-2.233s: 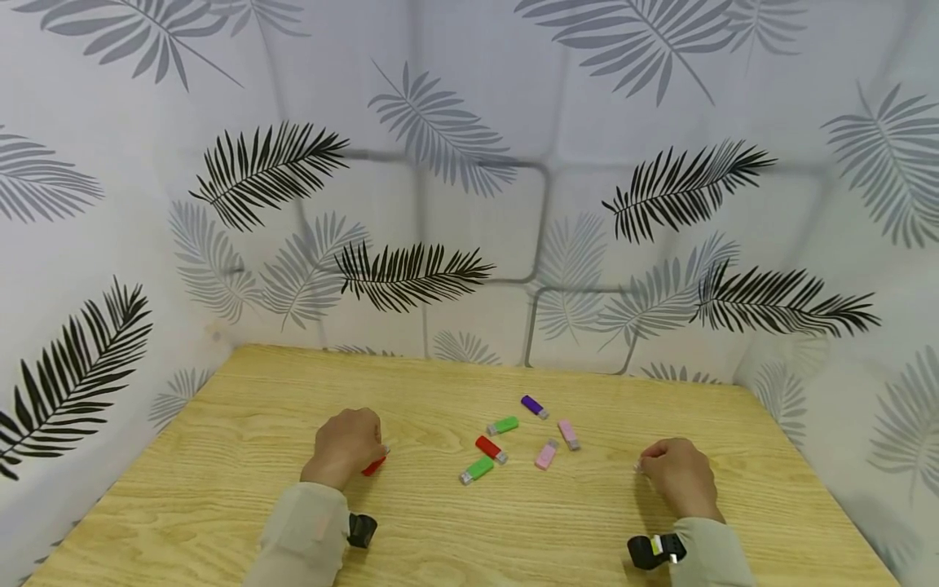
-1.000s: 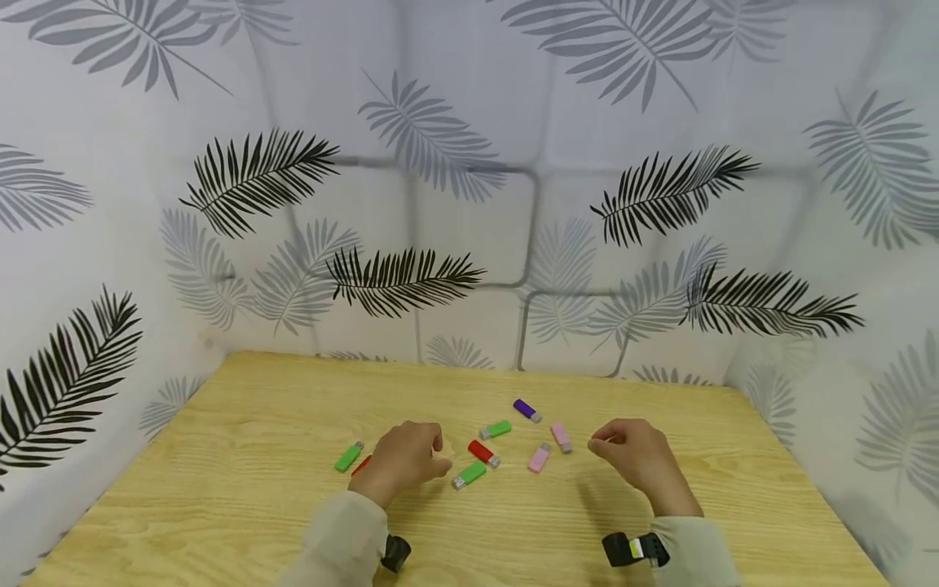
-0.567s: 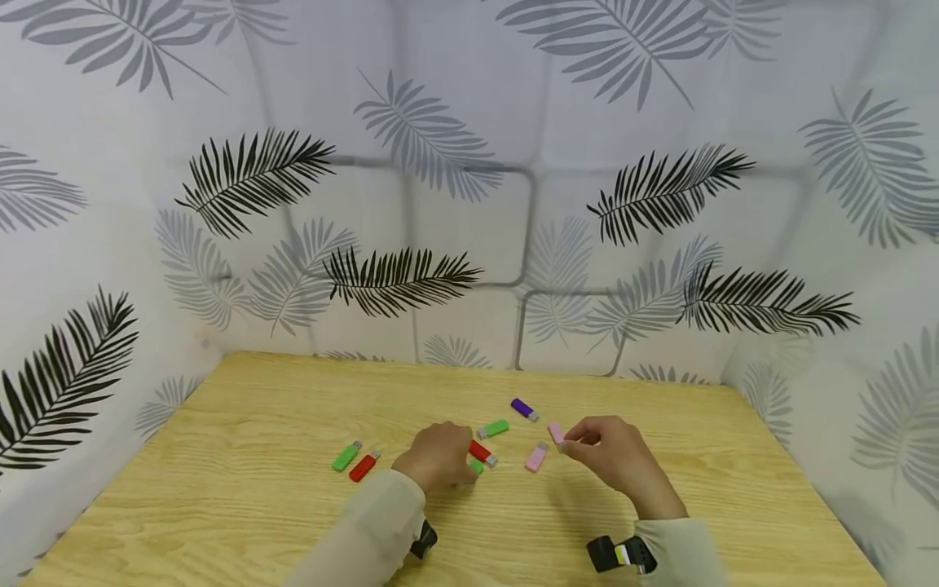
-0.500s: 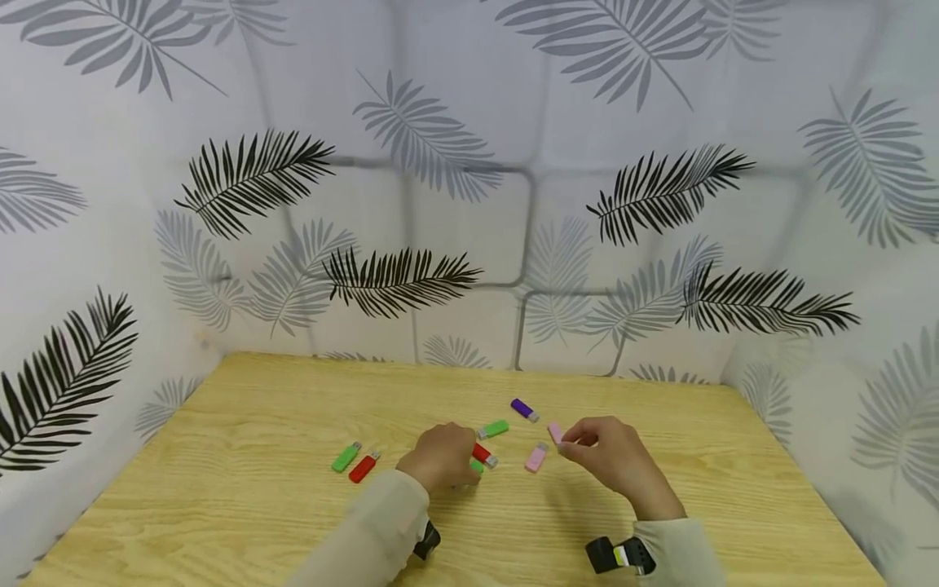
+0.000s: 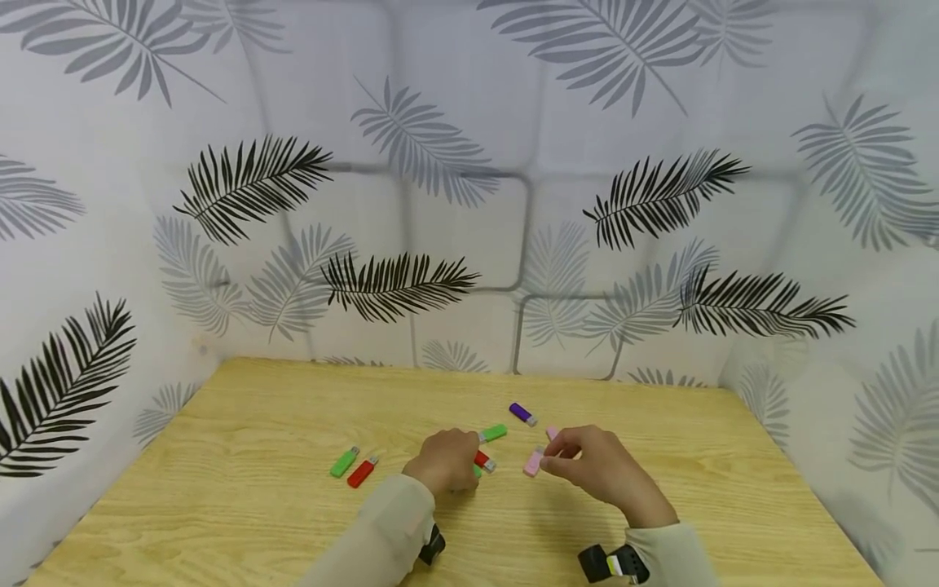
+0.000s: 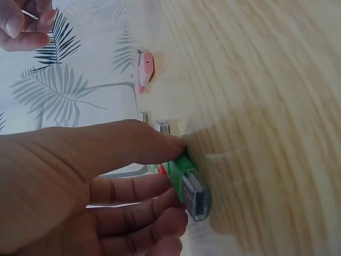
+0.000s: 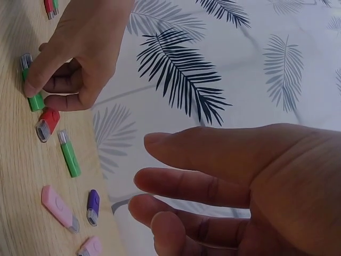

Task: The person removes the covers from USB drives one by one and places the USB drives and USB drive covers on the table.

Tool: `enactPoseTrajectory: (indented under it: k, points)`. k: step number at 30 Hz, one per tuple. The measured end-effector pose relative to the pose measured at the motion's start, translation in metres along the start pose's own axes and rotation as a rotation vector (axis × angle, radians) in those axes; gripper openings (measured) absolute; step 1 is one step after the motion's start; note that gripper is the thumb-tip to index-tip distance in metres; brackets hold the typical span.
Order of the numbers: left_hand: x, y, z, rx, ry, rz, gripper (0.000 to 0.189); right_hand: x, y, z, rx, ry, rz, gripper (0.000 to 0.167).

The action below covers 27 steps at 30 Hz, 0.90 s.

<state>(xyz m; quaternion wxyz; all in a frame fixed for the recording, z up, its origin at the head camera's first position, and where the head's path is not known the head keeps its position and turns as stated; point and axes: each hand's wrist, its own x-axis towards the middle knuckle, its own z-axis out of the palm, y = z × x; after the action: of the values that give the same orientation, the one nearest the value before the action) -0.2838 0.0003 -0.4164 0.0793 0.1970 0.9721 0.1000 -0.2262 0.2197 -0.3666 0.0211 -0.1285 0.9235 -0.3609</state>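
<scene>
My left hand pinches a green USB stick between thumb and fingers, low over the wooden table; its metal plug points out past the fingertips in the left wrist view. Right behind lies a red USB stick, partly covered by that hand in the head view. My right hand hovers with parted fingers and holds nothing. Under its fingertips is a pink USB stick. Another pink USB stick is mostly hidden behind the right hand in the head view.
Beyond the hands lie a second green USB stick and a purple one. To the left, a green stick and a red stick sit side by side. A patterned cloth walls the table's back and sides.
My left hand has let go of a red stick at the left, beside a green one, and moved right to another green stick. My right hand has come leftward over the pink sticks.
</scene>
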Motion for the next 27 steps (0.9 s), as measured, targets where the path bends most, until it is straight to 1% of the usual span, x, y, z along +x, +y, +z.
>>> enactPoseTrajectory:
  k: [5, 10, 13, 18, 20, 21, 25, 27]
  points:
    - [-0.003, -0.003, 0.0, -0.007, -0.001, -0.003, 0.026, 0.001, -0.001, 0.002, -0.005, -0.009, 0.0, 0.015]
    - [-0.01, -0.004, -0.006, -0.021, 0.01, 0.005, 0.024, 0.002, -0.001, 0.002, -0.009, -0.009, 0.001, 0.015]
    - [-0.016, -0.004, -0.01, -0.059, 0.006, 0.019, 0.022, 0.002, -0.002, 0.002, -0.006, -0.008, 0.0, 0.015]
    - [-0.026, -0.007, -0.015, -0.154, 0.022, 0.063, 0.043, 0.001, -0.004, 0.002, 0.002, -0.013, -0.006, 0.017]
    - [-0.03, -0.009, -0.017, -0.207, 0.033, 0.081, 0.045, 0.0, -0.005, 0.002, 0.008, -0.018, -0.01, 0.019]
    - [-0.032, -0.01, -0.019, -0.229, 0.036, 0.093, 0.042, -0.001, -0.006, 0.002, 0.01, -0.019, -0.015, 0.019]
    - [-0.04, -0.014, -0.027, -0.326, 0.041, 0.146, 0.021, -0.002, -0.009, 0.003, 0.009, -0.022, -0.017, 0.02]
    - [-0.044, -0.017, -0.031, -0.37, 0.036, 0.173, 0.016, -0.003, -0.011, 0.003, 0.007, -0.025, -0.019, 0.021]
